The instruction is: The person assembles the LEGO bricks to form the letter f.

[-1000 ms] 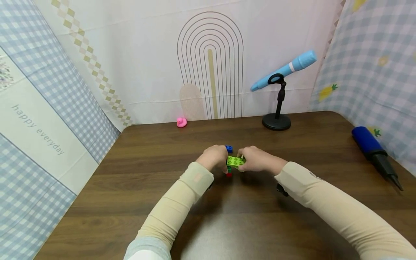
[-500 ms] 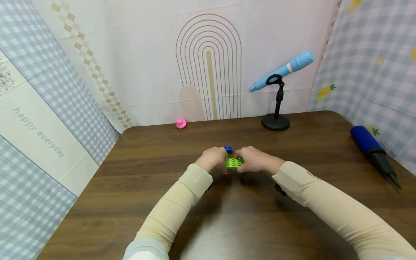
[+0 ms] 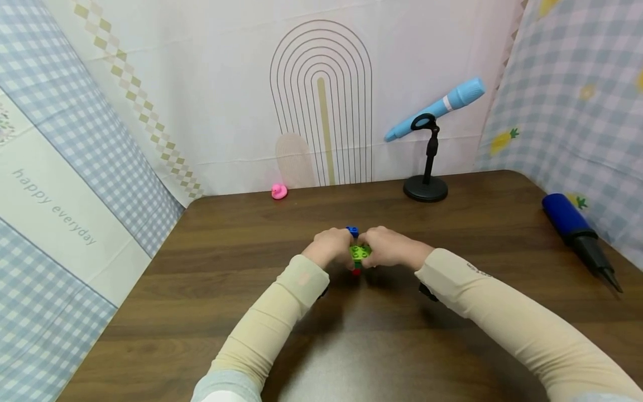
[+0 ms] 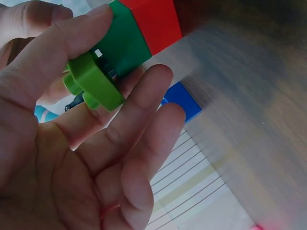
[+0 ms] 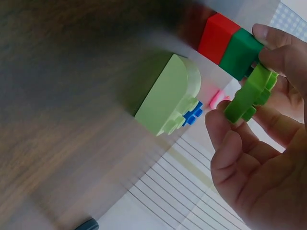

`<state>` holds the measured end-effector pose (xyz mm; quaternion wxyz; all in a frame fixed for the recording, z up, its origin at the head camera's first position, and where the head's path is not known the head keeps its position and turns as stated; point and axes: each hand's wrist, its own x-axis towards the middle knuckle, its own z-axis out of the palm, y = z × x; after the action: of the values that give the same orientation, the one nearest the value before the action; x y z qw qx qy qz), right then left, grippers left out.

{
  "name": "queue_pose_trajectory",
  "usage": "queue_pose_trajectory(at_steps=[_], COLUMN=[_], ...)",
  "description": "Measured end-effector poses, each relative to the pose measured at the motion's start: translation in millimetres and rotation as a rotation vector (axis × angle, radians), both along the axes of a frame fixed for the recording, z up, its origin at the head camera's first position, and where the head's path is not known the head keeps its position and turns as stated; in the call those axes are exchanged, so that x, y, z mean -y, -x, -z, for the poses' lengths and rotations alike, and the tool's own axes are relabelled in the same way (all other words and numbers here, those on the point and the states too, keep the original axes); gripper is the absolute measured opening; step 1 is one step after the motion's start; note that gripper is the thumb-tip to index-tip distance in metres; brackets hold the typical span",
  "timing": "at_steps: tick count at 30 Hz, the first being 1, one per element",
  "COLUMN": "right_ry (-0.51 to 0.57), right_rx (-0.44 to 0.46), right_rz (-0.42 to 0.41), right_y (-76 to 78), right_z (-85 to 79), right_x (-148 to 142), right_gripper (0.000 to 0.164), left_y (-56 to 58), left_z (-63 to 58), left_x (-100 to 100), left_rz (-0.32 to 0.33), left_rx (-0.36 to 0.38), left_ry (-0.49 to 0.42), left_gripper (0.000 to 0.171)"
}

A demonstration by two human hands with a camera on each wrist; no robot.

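Observation:
A lime green toy brick (image 3: 359, 253) with round studs sits over a dark green brick (image 5: 241, 53), a narrow gap showing between them in both wrist views. Beneath the dark green one is a red brick (image 5: 218, 38), joined to it in a stack on the table. My right hand (image 3: 389, 247) pinches the lime brick between thumb and fingers. From the other side my left hand (image 3: 331, 245) grips the dark green brick, thumb along its face, other fingers loosely bent (image 4: 139, 110). The hands hide much of the stack in the head view.
Just behind the hands lies a blue brick (image 3: 353, 231). A pale green curved brick (image 5: 168, 96) stands near the right hand. Farther back are a pink duck (image 3: 279, 191) and a black microphone stand (image 3: 426, 187); a blue hand pump (image 3: 577, 237) lies at the right edge.
My right hand has moved a little left, bringing the lime brick from a tilted position beside the stack to over the dark green brick. The left hand has stayed nearly in place.

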<state>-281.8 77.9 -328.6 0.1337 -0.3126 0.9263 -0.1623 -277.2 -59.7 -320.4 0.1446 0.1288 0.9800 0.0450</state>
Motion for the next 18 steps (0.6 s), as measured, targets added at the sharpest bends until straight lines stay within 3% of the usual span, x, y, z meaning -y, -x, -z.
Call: queue_pose_trajectory(at_steps=[11, 18], right_ry=[-0.005, -0.061], right_rx=[0.019, -0.019], right_rz=[-0.069, -0.083], right_y=[4.4, 6.3], right_z=[-3.7, -5.5], right_x=[1.6, 4.6], right_gripper=[0.027, 0.029], left_y=[1.0, 0.8], left_z=[-0.3, 0.1], left_x=[0.6, 0.0], left_rz=[0.002, -0.004], left_rx=[-0.017, -0.01], left_ry=[-0.011, -0.019], left_gripper=[0.037, 0.036])
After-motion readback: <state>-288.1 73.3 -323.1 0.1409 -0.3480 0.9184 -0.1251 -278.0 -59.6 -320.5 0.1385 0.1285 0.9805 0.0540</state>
